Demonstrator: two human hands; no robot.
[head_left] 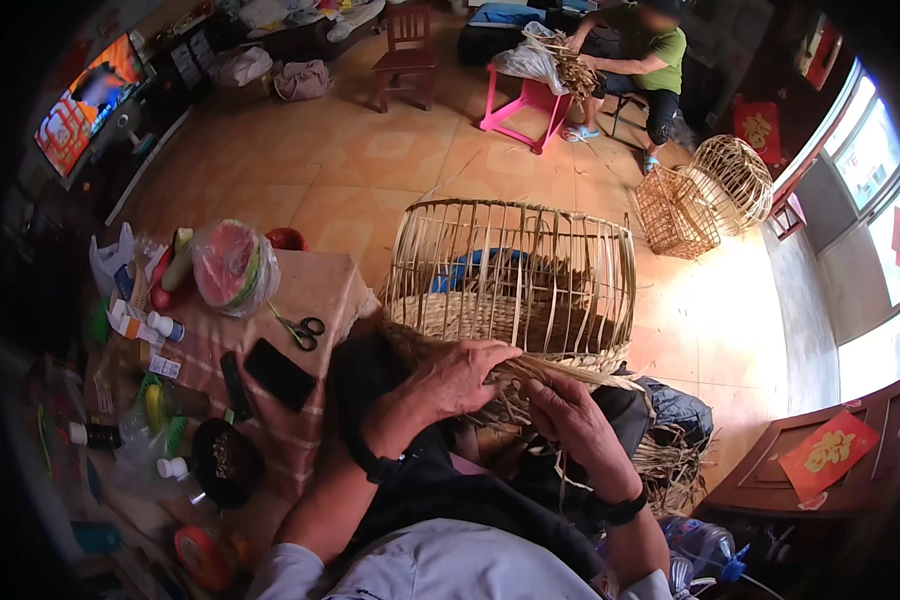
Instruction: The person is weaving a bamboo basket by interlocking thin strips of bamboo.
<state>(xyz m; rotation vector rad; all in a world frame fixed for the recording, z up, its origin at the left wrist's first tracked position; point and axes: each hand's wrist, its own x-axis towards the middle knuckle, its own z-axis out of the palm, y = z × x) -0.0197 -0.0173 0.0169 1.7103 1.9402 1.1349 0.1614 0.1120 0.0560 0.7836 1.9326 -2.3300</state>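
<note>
Cloth is covering one bench (320, 285) on the left. One large basket (470, 320) is sitting centrally, its wall open above and dense below, while at least two others (678, 212) are standing well apart, beyond it on the right. At its near side, the right hand (567, 412) is pinching several uncounted strands (602, 377); the left hand (455, 378) is lying over them, hiding whether its fingers are closing. Weaving seems to be the step in hand; the next move is probably calling for steady tension. One pair of scissors (297, 330) is lying on the bench.
</note>
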